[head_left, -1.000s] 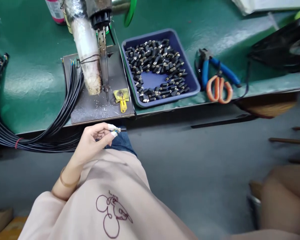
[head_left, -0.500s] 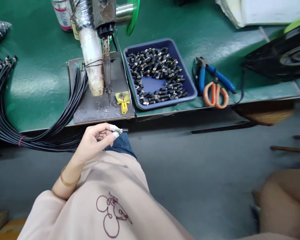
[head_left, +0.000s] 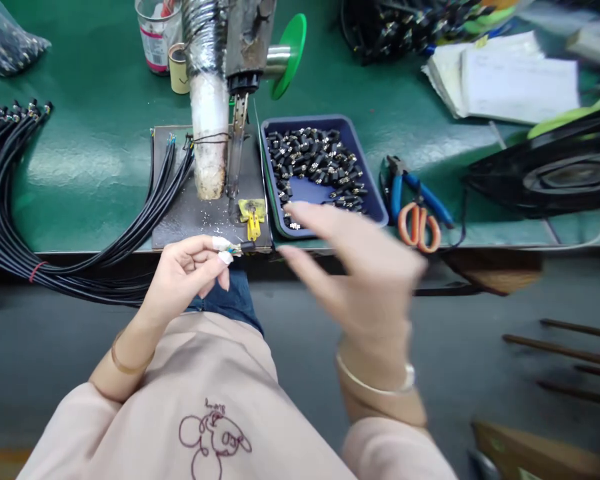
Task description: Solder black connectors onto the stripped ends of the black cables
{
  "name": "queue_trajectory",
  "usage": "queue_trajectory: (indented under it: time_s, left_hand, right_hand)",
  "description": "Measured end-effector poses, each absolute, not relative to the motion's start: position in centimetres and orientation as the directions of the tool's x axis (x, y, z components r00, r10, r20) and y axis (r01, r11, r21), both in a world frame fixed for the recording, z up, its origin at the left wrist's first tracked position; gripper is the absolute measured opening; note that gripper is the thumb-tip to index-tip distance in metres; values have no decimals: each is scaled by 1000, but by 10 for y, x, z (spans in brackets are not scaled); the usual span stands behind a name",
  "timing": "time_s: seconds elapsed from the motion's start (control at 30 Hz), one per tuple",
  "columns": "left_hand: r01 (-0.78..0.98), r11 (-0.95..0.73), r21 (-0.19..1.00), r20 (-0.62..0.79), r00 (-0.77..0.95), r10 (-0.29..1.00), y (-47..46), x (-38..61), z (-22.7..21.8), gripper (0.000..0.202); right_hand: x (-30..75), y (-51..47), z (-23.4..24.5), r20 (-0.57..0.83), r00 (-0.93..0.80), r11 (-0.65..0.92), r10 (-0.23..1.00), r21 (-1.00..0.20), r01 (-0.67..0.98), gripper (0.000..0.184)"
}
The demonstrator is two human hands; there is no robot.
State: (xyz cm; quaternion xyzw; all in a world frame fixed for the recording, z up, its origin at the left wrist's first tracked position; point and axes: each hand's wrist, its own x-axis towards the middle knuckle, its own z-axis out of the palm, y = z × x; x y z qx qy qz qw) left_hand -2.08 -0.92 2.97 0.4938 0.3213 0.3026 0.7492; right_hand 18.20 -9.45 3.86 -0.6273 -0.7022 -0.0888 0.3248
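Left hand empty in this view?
No, the left hand pinches thin coloured wires between thumb and finger, with a small black plug sticking out past the fingertips.

Blue-handled pliers (head_left: 429,197) lie with grips spread on a green desk (head_left: 90,167), overlapping orange-handled scissors (head_left: 415,230) near its front edge. Farther back, white papers (head_left: 523,87) rest in a loose stack, with a black object bearing a round grille (head_left: 540,175) in front of them. At the rear, a clear container with pink bands (head_left: 156,43) stands just beside a small tan cylinder (head_left: 179,75). Below, slender wooden legs (head_left: 560,350) and a cardboard box (head_left: 535,453) occupy the grey floor (head_left: 455,353).
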Motion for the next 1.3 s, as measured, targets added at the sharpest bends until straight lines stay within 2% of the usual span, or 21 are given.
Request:
queue_trajectory:
  time_s: [0.1, 0.2, 0.33, 0.5, 0.57, 0.7, 0.8, 1.03, 1.17, 1.3]
  left_hand:
    - [-151, 362, 920, -215, 577, 788, -8, -18, 19, 29]
    - [-125, 389, 913, -255, 570, 781, -7, -16, 14, 28]
    - [-98, 400, 911, -281, 562, 778, -6, -13, 14, 24]
    - [-37, 401, 915, -320, 536, 781, -5, -11, 15, 23]
    - [-20, 394, 919, -325, 526, 786, -5, -10, 15, 21]
    - [-41, 334, 942, -264, 523, 810, -6, -8, 14, 17]
    - [-62, 293, 954, -218, 526, 822, -6, -8, 11, 16]
    - [-66, 232, 970, -164, 523, 837, -7, -8, 6, 15]
    - [-37, 150, 988, -112, 495, 862, -9, -10, 4, 11]
    - [30, 24, 999, -35, 473, 881, -11, -10, 3, 10]
  right_hand:
    - [164, -81, 9, 602, -55, 274, 797, -278, 921, 30]
    - [153, -74, -13, 601, -33, 275, 799, -316, 908, 22]
    - [156, -72, -14, 612, -21, 294, 790, -348, 890, 10]
    - [160, -83, 5, 749, 220, 301, 625, -491, 818, 24]
    - [158, -88, 9, 732, 241, 320, 637, -535, 781, 30]
    - [152, -90, 6, 647, 106, 307, 755, -492, 815, 20]
    - [149, -85, 3, 640, 96, 285, 762, -465, 838, 15]
    - [149, -82, 0, 625, 23, 320, 780, -431, 844, 19]
    - [147, -86, 0, 577, 61, 319, 815, -533, 783, 18]
    - [156, -92, 3, 602, 245, 204, 760, -578, 790, 19]
